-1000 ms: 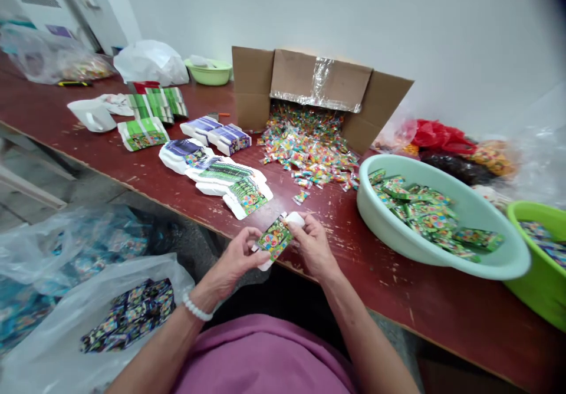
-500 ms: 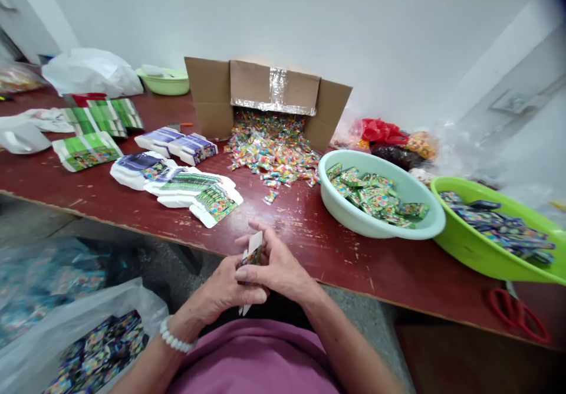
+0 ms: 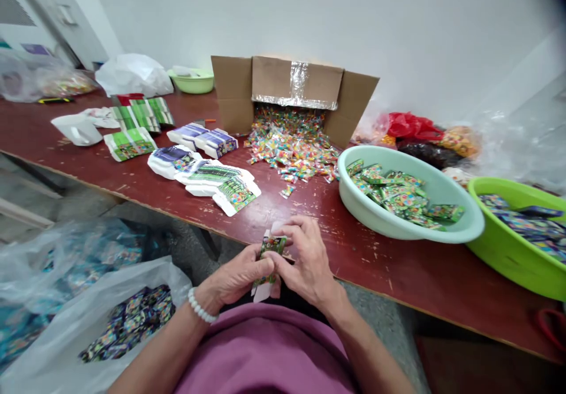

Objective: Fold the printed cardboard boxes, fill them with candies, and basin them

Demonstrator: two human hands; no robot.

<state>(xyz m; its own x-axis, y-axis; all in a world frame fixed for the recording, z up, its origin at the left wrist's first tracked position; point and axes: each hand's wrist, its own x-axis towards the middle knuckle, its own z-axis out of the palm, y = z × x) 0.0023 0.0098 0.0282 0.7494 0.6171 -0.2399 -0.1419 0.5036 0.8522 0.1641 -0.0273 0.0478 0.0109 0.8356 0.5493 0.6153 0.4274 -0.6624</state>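
A small green printed carton (image 3: pixel 271 245) is held upright before my body, with white flaps standing out at its top and bottom. My left hand (image 3: pixel 241 273) grips it from the left, the thumb across its front. My right hand (image 3: pixel 308 261) closes on it from the other side, thumb against the printed face and bent fingers by the top flap. Beyond my hands, flat unfolded cartons (image 3: pixel 236 193) lie fanned out on the table. Wrapped candies (image 3: pixel 296 152) spill from a cardboard box (image 3: pixel 234 90) lying on its side.
On the red table (image 3: pixel 305 205), a pale blue basin (image 3: pixel 371 220) holds green cartons; a lime basin (image 3: pixel 499 258) holds dark ones. Bundled cartons (image 3: pixel 130 143) and a white mug (image 3: pixel 77 130) stand left. Below the edge, a plastic bag (image 3: pixel 48 358) contains dark packets. Red-handled scissors (image 3: pixel 550 326) lie far right.
The carton has turned so its printed face shows more and its bottom flap hangs outward. My right fingers have moved up to its top. The view has swung left.
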